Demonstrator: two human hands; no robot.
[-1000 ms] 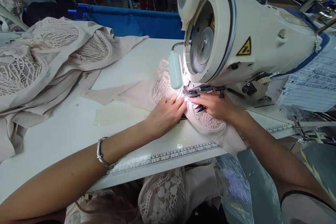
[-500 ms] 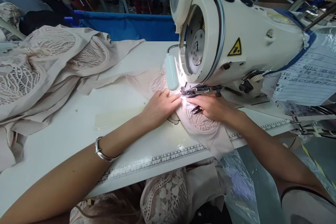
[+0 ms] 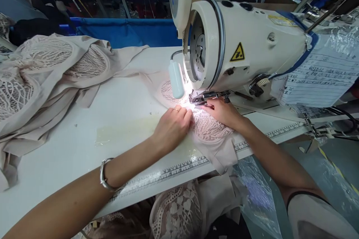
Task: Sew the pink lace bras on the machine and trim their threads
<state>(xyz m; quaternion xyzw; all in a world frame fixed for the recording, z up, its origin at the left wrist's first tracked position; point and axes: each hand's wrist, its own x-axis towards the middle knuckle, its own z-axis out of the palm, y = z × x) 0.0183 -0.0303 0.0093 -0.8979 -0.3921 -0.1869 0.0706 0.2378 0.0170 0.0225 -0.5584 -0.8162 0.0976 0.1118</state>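
A pale pink lace bra (image 3: pixel 211 129) lies under the needle area of a white sewing machine (image 3: pixel 246 41), lit by a small lamp (image 3: pixel 176 80). My left hand (image 3: pixel 173 127) is closed at the fabric edge, just in front of the presser foot, fingertips curled in. On the other side, my right hand (image 3: pixel 224 113) rests over the lace cup, closed, its fingers beside the metal foot assembly (image 3: pixel 203 98). Small dark thread snips (image 3: pixel 209 107) show partly at its fingers; the rest is hidden in the hand. Glare hides the exact stitching point.
A heap of beige lace bras (image 3: pixel 56 63) covers the table's left side. A printed ruler strip (image 3: pixel 171 173) runs along the front edge. More lace pieces (image 3: pixel 176 209) lie on my lap. Handwritten paper (image 3: pixel 316 71) hangs at right, near a plastic bag (image 3: pixel 256 194).
My left fingers have curled in and drawn slightly towards me. My right hand has shifted closer against the foot, and the snips' blades show less. The view has moved a little.
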